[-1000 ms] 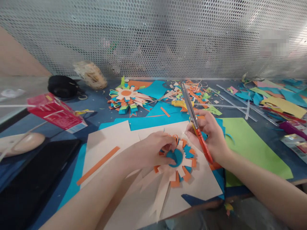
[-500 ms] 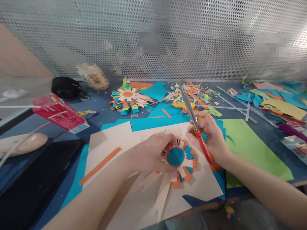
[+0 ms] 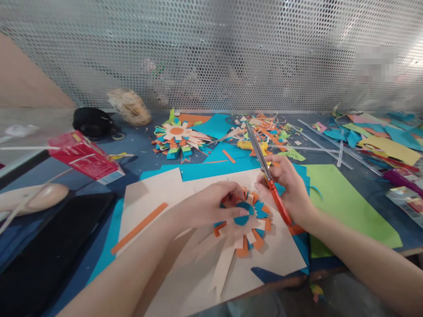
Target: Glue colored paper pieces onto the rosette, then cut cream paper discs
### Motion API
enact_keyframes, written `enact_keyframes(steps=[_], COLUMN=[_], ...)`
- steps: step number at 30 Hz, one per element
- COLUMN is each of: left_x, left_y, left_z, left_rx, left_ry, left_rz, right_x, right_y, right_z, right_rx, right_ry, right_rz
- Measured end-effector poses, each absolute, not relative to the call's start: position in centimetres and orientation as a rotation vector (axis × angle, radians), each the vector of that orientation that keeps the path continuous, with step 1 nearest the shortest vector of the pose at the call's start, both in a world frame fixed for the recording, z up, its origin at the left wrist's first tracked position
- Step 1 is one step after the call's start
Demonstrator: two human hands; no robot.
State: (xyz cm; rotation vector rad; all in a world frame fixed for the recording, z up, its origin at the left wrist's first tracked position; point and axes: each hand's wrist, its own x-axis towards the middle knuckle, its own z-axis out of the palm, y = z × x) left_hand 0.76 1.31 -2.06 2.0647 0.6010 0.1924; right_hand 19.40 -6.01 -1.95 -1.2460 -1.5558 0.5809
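Observation:
A layered paper flower (image 3: 246, 224) in cream, orange and blue, with a blue round centre, lies on cream sheets (image 3: 155, 193) near the table's front edge. My left hand (image 3: 208, 207) pinches the flower at its left side, thumb pressed on the blue centre. My right hand (image 3: 289, 187) is closed round orange-handled scissors (image 3: 264, 165), whose blades point up and away toward the back of the table. Its fingertips touch the flower's upper right edge.
A finished paper flower (image 3: 178, 136) lies further back among scraps. A green sheet (image 3: 343, 198) lies right, a loose orange strip (image 3: 139, 226) left. A red carton (image 3: 84, 156), a black object (image 3: 90, 123), a dark tablet (image 3: 49, 246) and a perforated metal wall (image 3: 211, 53) border the area.
My left thumb has shifted onto the blue centre and the flower has turned slightly in my grip. The right hand and scissors have barely moved.

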Motion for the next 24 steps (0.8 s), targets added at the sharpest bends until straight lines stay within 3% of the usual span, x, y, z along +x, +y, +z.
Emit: enact_keyframes(steps=[24], left_x=[2.3], left_y=[2.1], left_z=[-3.2], left_rx=[1.739], left_ry=[0.861], left_rz=[0.861], right_x=[19.0], right_y=[-4.7], right_z=[-2.8], right_rx=[-1.198], right_ry=[-1.548], right_rz=[0.839])
